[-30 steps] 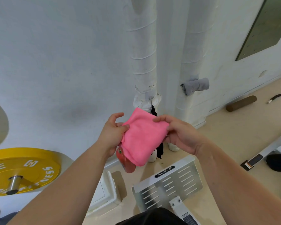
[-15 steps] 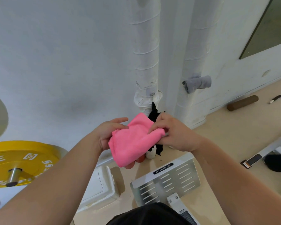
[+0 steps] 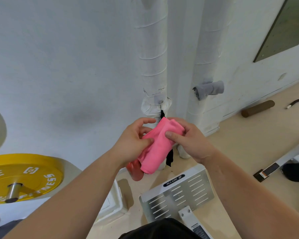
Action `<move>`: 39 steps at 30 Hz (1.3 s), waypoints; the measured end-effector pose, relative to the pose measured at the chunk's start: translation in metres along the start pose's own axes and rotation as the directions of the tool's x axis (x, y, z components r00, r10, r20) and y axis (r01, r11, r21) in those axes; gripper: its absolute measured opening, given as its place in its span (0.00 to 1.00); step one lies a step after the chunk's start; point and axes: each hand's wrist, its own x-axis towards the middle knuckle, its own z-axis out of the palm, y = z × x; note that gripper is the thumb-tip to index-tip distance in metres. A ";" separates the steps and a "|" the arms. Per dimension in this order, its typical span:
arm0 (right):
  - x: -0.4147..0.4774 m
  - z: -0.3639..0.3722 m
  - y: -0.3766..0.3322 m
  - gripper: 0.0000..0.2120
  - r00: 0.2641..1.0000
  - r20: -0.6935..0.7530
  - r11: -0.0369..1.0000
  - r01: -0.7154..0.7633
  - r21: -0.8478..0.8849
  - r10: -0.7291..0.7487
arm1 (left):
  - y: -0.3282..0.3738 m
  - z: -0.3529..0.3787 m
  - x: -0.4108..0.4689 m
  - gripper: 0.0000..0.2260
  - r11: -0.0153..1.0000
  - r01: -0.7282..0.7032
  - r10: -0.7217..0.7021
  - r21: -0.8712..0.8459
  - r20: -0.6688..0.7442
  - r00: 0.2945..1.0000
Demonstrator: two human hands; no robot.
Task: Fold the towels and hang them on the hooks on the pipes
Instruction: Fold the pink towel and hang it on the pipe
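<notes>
Head view: my left hand (image 3: 133, 141) and right hand (image 3: 191, 141) both pinch the pink towel (image 3: 155, 152); I should align edges before hooking it.

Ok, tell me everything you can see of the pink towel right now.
The pink towel is a soft-looking cloth, bunched into a narrow bundle that slants down to the left of the picture. The left hand pinches its side and the right hand grips its top. Its lower end hangs free, in front of a white wrapped pipe.
</notes>
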 end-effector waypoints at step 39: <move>0.007 0.070 -0.059 0.27 0.997 0.039 0.773 0.081 -0.629 -0.073 | -0.028 -0.074 0.010 0.10 0.846 0.048 -0.250 -0.531 -0.316 0.915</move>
